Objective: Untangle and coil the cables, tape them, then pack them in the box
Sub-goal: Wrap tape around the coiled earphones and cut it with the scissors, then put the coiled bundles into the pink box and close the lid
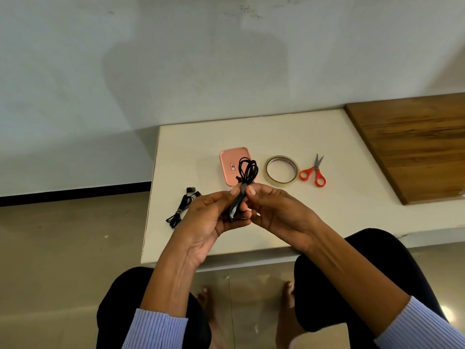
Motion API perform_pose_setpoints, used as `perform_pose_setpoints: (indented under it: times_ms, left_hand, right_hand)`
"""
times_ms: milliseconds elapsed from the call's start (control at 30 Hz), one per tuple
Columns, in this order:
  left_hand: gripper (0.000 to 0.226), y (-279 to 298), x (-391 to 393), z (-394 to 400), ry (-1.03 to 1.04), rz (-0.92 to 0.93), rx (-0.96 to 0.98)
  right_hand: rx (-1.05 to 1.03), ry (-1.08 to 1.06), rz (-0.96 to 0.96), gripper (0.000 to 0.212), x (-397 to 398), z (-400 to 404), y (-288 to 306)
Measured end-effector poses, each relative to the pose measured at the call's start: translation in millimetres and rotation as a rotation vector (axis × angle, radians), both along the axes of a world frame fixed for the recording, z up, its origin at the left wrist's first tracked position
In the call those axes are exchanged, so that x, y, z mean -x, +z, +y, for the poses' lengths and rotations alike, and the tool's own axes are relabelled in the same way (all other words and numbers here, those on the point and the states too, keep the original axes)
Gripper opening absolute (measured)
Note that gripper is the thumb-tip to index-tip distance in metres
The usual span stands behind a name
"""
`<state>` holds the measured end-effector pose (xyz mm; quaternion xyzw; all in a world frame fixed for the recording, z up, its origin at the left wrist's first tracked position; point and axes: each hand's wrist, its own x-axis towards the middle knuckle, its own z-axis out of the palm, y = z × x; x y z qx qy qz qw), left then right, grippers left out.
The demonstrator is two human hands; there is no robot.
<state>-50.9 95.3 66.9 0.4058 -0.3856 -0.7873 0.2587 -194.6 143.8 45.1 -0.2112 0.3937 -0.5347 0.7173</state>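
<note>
A coiled black cable point(247, 172) is held upright over the white table point(327, 212). My left hand point(214, 217) grips its lower part, and my right hand point(274, 210) pinches it at the middle, where a band of tape wraps it. Behind the loop lies a pink box point(227, 165) with its lid closed. A second black cable with earbuds point(181, 207), bundled and bound at its middle, lies on the table's left edge. A clear tape roll point(282, 170) sits to the right of the box, with red-handled scissors point(314, 172) beside it.
A wooden board point(415, 144) covers the table's far right. The table's left edge drops to a tiled floor point(63, 248). My knees and bare feet are below the table's front edge. A pale wall rises behind.
</note>
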Motion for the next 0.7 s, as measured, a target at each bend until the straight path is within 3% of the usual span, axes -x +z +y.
perform_pose_setpoints:
  times_ms: [100,200,400,500,567,700]
  left_hand:
    - [0.026,1.4,2.8,1.6,-0.010,0.043,-0.046]
    - [0.025,-1.2,1.0,0.5,0.026,-0.068,0.107]
    - [0.015,-9.5,-7.2,-5.4,0.218,-0.345,0.456]
    - [0.015,-13.0,-22.9,-20.1,0.388,-0.372,0.397]
    - [0.016,-15.2,-36.2,-30.0,0.478,-0.330,0.294]
    - [0.016,-23.9,-52.8,-41.3,0.530,-0.383,0.257]
  right_hand:
    - [0.056,-0.015,0.018,0.028,0.6,0.9,1.4]
    - [0.037,-0.084,0.032,0.008,0.2,0.2,-2.2]
    - [0.011,-0.107,0.160,0.009,-5.4,-5.5,-6.4]
    - [0.015,-0.137,0.193,0.013,-3.1,-6.8,-9.4]
    - [-0.007,-0.119,0.372,0.014,-4.8,-11.3,-10.9]
    - [0.063,0.018,1.058,0.017,-17.5,-36.2,-23.6]
